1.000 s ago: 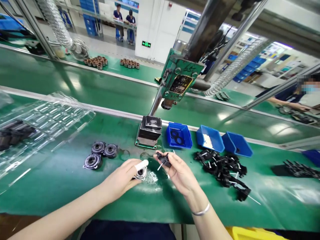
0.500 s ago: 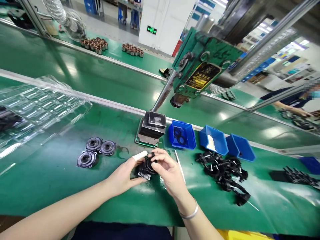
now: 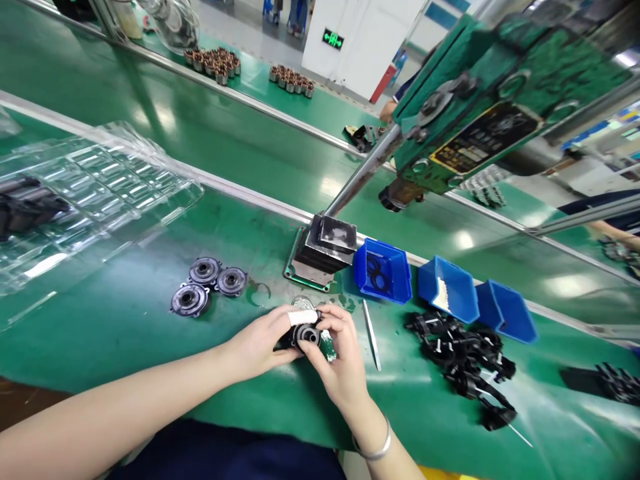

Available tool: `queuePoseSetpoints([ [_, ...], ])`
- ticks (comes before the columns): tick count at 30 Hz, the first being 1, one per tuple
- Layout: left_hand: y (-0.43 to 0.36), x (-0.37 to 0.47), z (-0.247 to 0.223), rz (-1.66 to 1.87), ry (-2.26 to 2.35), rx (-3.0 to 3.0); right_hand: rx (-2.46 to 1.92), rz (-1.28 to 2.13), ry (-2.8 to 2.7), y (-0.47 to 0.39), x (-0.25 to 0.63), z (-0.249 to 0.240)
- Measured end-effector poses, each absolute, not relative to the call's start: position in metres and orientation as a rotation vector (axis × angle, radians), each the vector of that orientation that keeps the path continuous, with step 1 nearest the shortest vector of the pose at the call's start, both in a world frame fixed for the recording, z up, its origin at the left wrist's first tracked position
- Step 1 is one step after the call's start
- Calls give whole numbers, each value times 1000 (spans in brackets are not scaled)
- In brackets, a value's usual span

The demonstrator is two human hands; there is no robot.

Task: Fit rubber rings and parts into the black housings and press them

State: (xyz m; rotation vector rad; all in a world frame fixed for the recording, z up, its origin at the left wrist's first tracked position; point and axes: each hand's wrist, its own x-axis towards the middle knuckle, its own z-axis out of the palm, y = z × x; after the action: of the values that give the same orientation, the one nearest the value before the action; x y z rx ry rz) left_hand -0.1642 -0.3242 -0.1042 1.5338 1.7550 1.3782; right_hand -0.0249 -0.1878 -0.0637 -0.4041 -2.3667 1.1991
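Near the front middle of the green table, my left hand (image 3: 267, 343) is closed round a dark round part (image 3: 307, 335), a white wrap on one finger. The fingers of my right hand (image 3: 340, 353) pinch the same part from the other side, thumb on its front edge. A ringed face with a centre hole shows on the part; its underside is hidden. Three similar round housings (image 3: 204, 270) lie together to the left. Tweezers (image 3: 371, 335) lie just right of my right hand.
A press with a green head (image 3: 470, 127) and black base block (image 3: 333, 243) stands behind my hands. Blue bins (image 3: 385, 293) line the back right, black parts (image 3: 465, 360) before them. Clear trays (image 3: 135, 180) lie left. A person's arm (image 3: 613, 233) shows far right.
The view has shifted, so the table's contents appear moved. The held part now shows its ringed face more openly between my hands, and the tweezers are more fully visible.
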Motion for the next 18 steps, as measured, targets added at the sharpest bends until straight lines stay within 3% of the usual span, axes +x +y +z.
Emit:
queuePoseSetpoints([
  [18, -322, -166, -97, 1443, 1719, 1557, -395, 1241, -2328, -191, -25, -72],
])
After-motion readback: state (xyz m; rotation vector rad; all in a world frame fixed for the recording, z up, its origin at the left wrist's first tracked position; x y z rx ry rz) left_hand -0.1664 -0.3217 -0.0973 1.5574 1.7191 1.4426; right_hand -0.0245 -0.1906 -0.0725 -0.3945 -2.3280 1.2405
